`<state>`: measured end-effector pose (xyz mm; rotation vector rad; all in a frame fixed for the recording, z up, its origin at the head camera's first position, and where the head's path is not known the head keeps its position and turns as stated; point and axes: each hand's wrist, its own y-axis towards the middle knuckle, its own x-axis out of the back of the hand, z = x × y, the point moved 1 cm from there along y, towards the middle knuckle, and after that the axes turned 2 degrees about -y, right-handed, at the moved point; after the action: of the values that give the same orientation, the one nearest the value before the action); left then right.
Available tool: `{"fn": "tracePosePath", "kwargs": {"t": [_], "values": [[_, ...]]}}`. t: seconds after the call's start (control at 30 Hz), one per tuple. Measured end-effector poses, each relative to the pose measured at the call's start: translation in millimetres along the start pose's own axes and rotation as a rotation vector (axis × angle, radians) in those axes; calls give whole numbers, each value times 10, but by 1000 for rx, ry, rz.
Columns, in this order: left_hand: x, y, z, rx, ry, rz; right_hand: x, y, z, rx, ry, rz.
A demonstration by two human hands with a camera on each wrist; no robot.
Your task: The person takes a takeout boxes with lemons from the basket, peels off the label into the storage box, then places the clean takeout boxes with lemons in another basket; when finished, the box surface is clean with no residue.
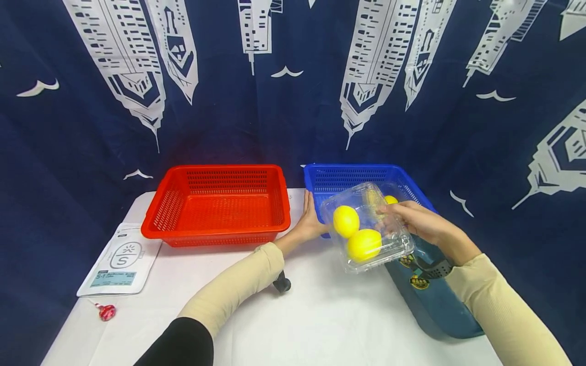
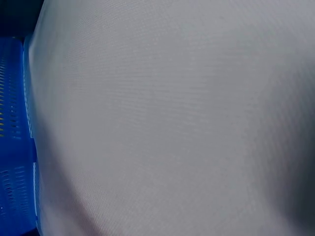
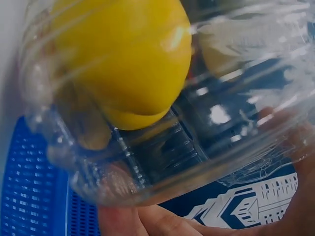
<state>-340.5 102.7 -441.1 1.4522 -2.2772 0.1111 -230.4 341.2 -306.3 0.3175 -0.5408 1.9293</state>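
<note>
My right hand (image 1: 414,218) grips a clear plastic container (image 1: 396,247) by its right side, tilted and held above the table. Inside it lie two yellow lemons (image 1: 346,221), one behind the other; a lemon (image 3: 123,59) shows large through the plastic in the right wrist view. My left hand (image 1: 311,223), fingers extended, is at the near left side of the blue basket (image 1: 350,170), close to the container's left edge. Another yellow fruit (image 1: 390,200) shows in the blue basket behind the container. The left wrist view shows mostly the white cloth and the basket's blue wall (image 2: 15,152).
A red basket (image 1: 224,236) stands on the left of the white-covered table. Beyond its near left corner lie a white pouch (image 1: 121,264) and a red wrapped lollipop (image 1: 107,312). A dark teal box-like container (image 1: 444,305) with gold stickers stands under my right forearm.
</note>
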Motion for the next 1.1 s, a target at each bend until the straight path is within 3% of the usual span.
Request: {"fn": "tracePosePath", "kwargs": {"t": [0.33, 0.6, 0.9, 1.1], "values": [[-7, -53, 26, 12, 4, -30, 271, 442, 176, -119, 48, 20], [-46, -73, 38, 36, -59, -47, 424, 805, 194, -175, 43, 1], [-53, -46, 7, 42, -67, -51, 528, 1153, 112, -232, 17, -78], [-43, -39, -17, 55, -53, -41, 535, 1341, -74, -262, 104, -118]]}}
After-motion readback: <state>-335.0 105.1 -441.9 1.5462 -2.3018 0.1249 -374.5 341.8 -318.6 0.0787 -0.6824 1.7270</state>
